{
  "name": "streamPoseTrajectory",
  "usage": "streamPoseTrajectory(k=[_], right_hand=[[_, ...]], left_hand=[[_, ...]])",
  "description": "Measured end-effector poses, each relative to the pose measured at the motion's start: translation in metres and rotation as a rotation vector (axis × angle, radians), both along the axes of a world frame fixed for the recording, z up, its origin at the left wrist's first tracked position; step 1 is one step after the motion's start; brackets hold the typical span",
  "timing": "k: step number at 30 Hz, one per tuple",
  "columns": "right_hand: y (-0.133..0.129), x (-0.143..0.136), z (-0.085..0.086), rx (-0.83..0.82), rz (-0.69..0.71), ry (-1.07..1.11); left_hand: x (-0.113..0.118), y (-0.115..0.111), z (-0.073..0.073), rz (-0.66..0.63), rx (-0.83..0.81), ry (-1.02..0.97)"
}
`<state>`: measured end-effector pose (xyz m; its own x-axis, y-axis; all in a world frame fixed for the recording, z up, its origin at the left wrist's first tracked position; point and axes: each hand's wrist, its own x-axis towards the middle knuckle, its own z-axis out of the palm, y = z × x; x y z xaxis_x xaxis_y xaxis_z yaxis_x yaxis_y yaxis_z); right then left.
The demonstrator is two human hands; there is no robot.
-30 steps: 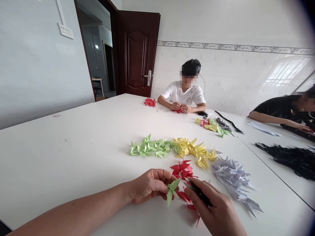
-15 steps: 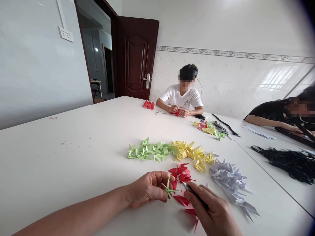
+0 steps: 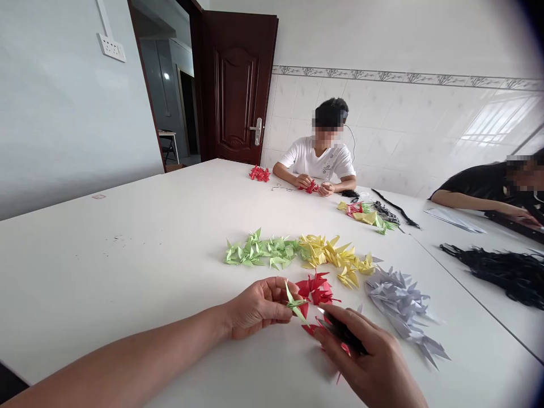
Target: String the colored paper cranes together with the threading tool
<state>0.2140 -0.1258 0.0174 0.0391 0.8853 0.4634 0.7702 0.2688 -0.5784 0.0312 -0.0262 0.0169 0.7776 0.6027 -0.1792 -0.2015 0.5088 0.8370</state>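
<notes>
Between the thumb and fingers of my left hand (image 3: 261, 309) is a green paper crane (image 3: 296, 304), its pointed tips spread. My right hand (image 3: 374, 360) is wrapped round a dark tool with pointed metal tips (image 3: 340, 328), which lies just right of the crane, apart from it. Red paper cranes (image 3: 317, 288) lie beyond and beneath the hands, partly hidden by my right hand. Past them a row of green cranes (image 3: 261, 250) meets yellow cranes (image 3: 329, 252). White cranes (image 3: 399, 297) are heaped to the right of my right hand.
Across the white table (image 3: 170, 226), a person in a white shirt (image 3: 321, 161) handles red cranes. Another person in black (image 3: 476, 184) leans at the far right. Black cords (image 3: 501, 275) lie on the right, and mixed folded pieces (image 3: 365, 216) lie farther back.
The whole view has shifted slightly. The green crane is turned differently in my left hand. The tips of the tool in my right hand now show more spread apart.
</notes>
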Motion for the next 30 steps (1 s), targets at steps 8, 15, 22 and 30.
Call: streamPoseTrajectory(k=[8,15,22,30], right_hand=[[0.001,0.002,-0.008,0.023,0.089,-0.101],[0.002,0.002,-0.006,0.034,0.195,-0.155],[0.002,0.002,-0.009,0.041,0.174,-0.096],[0.002,-0.002,0.003,-0.092,-0.097,0.043]], left_hand=[[0.0,-0.001,0.0,-0.06,-0.003,-0.035],[0.0,-0.002,-0.003,-0.137,0.031,-0.002],[0.001,-0.006,-0.003,-0.075,0.075,0.083],[0.0,-0.003,0.002,0.037,0.023,0.073]])
